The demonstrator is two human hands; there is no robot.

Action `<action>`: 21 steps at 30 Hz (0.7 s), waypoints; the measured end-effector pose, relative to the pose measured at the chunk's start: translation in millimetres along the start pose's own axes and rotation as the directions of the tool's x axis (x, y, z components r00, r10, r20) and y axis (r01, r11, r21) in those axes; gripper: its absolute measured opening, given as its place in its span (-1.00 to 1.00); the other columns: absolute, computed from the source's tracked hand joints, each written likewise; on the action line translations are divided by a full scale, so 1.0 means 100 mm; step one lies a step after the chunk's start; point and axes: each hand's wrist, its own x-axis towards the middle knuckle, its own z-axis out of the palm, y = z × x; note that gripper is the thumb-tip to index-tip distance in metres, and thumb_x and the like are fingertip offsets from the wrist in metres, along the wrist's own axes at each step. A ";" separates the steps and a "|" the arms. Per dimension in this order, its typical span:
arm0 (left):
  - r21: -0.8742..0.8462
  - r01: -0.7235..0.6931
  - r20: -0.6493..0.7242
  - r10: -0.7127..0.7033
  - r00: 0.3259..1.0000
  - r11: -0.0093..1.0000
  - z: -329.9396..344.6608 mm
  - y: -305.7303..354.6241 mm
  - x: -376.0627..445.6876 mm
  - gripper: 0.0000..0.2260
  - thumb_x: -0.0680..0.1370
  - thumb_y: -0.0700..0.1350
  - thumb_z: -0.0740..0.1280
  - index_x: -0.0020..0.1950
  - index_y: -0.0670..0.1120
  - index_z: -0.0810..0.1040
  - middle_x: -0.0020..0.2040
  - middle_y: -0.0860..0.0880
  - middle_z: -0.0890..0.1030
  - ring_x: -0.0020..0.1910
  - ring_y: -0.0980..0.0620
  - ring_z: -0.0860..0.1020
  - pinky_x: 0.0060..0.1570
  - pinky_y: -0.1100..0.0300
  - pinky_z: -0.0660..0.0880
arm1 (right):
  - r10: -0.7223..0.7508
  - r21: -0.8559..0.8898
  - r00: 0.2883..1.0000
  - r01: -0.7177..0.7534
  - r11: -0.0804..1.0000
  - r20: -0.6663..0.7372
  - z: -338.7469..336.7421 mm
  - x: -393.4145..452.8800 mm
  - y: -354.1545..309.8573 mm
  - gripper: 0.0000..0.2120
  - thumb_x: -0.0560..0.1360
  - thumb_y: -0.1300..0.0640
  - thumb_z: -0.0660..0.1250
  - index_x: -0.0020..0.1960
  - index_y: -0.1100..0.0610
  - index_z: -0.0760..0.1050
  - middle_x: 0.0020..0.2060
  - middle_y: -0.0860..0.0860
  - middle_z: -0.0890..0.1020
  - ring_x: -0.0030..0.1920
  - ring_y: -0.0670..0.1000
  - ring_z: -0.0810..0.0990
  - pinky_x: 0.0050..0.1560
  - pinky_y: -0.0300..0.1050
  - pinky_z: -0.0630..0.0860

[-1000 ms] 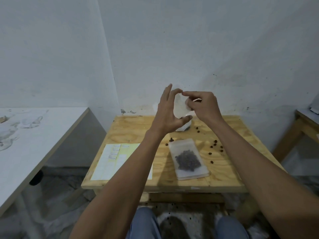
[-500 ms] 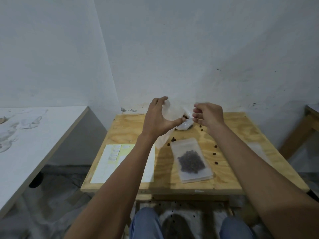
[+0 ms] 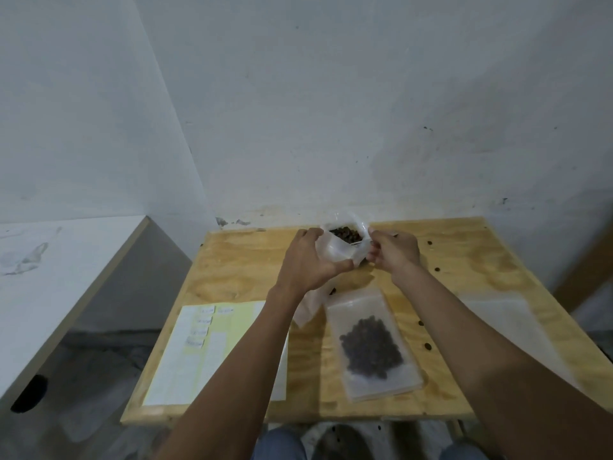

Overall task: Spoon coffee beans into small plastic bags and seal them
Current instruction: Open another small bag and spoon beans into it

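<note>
My left hand [image 3: 306, 262] and my right hand [image 3: 396, 252] both pinch a small clear plastic bag [image 3: 340, 254] between them, low over the far middle of the wooden table [image 3: 252, 260]. Just behind the bag is an open white container of dark coffee beans [image 3: 346, 233], partly hidden by the bag and my fingers. A filled plastic bag of beans [image 3: 371, 343] lies flat near the table's front edge, between my forearms. More white plastic [image 3: 308, 308] shows under my left wrist. No spoon is visible.
A white and yellow label sheet [image 3: 205, 346] lies at the front left of the table. Loose beans [image 3: 437, 269] are scattered on the right side, and another clear bag [image 3: 501, 313] lies flat there. A white table [image 3: 49, 260] stands to the left, with walls close behind.
Both hands have come down from chest height to just over the bean container, still holding the bag between them. The view has tilted down and closer to the table.
</note>
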 end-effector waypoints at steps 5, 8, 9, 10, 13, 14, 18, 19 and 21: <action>-0.040 -0.003 0.005 0.004 1.000 0.999 0.10 -0.01 0.08 -0.03 0.16 0.48 0.39 0.40 -0.11 0.48 0.32 -0.03 0.53 0.28 0.00 0.49 0.17 0.11 0.47 | -0.279 -0.294 0.959 0.257 0.921 -0.037 0.14 0.10 0.04 -0.84 0.54 0.08 0.46 -0.06 0.18 0.69 -0.24 0.07 0.71 -0.27 0.06 0.70 -0.07 0.06 0.69; -0.044 -0.013 -0.004 0.013 1.000 0.999 0.13 -0.04 0.10 -0.14 0.25 0.37 0.55 0.39 -0.11 0.49 0.30 -0.02 0.53 0.26 0.02 0.49 0.15 0.15 0.45 | -0.363 -0.384 0.931 0.349 0.855 0.038 0.21 0.09 0.01 -0.86 0.52 0.06 0.49 -0.09 0.13 0.69 -0.26 0.03 0.71 -0.22 0.03 0.71 -0.10 -0.01 0.68; -0.043 -0.016 -0.009 0.015 1.000 0.999 0.13 -0.05 0.11 -0.17 0.28 0.31 0.59 0.39 -0.11 0.49 0.30 -0.02 0.53 0.26 0.02 0.49 0.14 0.17 0.44 | -0.367 -0.407 0.928 0.362 0.838 0.070 0.24 0.08 -0.01 -0.86 0.53 0.07 0.48 -0.09 0.15 0.70 -0.28 0.03 0.71 -0.24 0.01 0.71 -0.12 -0.04 0.67; -0.041 -0.019 -0.015 0.018 1.000 0.999 0.14 -0.07 0.11 -0.19 0.29 0.28 0.61 0.40 -0.12 0.49 0.31 -0.02 0.52 0.26 0.02 0.49 0.13 0.18 0.43 | -0.365 -0.413 0.927 0.368 0.833 0.089 0.25 0.06 -0.04 -0.86 0.54 0.09 0.47 -0.08 0.18 0.70 -0.30 0.04 0.71 -0.26 0.00 0.71 -0.12 -0.05 0.67; -0.028 -0.033 -0.032 0.032 0.999 0.999 0.13 -0.09 0.11 -0.19 0.30 0.24 0.62 0.41 -0.13 0.48 0.33 -0.03 0.52 0.27 0.02 0.48 0.10 0.23 0.36 | -0.332 -0.292 0.942 0.334 0.896 0.055 0.25 0.05 -0.09 -0.90 0.55 0.19 0.45 -0.12 0.20 0.67 -0.33 0.08 0.71 -0.33 0.01 0.72 -0.18 -0.05 0.70; -0.025 -0.039 -0.041 0.038 0.998 0.999 0.12 -0.09 0.11 -0.20 0.30 0.23 0.62 0.40 -0.14 0.48 0.32 -0.03 0.52 0.27 0.02 0.48 0.10 0.24 0.35 | -0.332 -0.240 0.943 0.324 0.915 0.011 0.23 0.05 -0.10 -0.90 0.54 0.22 0.44 -0.15 0.19 0.66 -0.35 0.08 0.70 -0.36 0.00 0.72 -0.21 -0.07 0.69; -0.031 -0.032 -0.034 0.031 0.999 0.999 0.09 -0.11 0.10 -0.16 0.28 0.27 0.62 0.41 -0.12 0.46 0.35 -0.02 0.49 0.29 0.02 0.48 0.11 0.23 0.38 | -0.334 -0.077 0.925 0.325 0.942 -0.182 0.13 0.10 -0.10 -0.91 0.50 0.27 0.43 -0.16 0.19 0.69 -0.40 0.03 0.69 -0.39 -0.06 0.69 -0.22 -0.13 0.65; -0.027 -0.026 -0.023 0.026 0.999 0.999 0.09 -0.11 0.10 -0.14 0.28 0.29 0.61 0.43 -0.12 0.45 0.38 -0.02 0.48 0.30 0.02 0.48 0.12 0.23 0.38 | -0.326 -0.065 0.925 0.319 0.945 -0.198 0.12 0.11 -0.08 -0.92 0.50 0.26 0.43 -0.13 0.20 0.70 -0.39 0.04 0.69 -0.38 -0.08 0.69 -0.21 -0.16 0.65; -0.021 -0.021 -0.008 0.021 1.000 1.000 0.10 -0.11 0.10 -0.12 0.28 0.30 0.60 0.44 -0.11 0.43 0.39 -0.03 0.48 0.32 0.02 0.47 0.12 0.23 0.37 | -0.323 -0.061 0.921 0.317 0.946 -0.219 0.09 0.11 -0.02 -0.92 0.50 0.26 0.43 -0.09 0.21 0.72 -0.35 0.05 0.70 -0.38 -0.12 0.69 -0.23 -0.21 0.63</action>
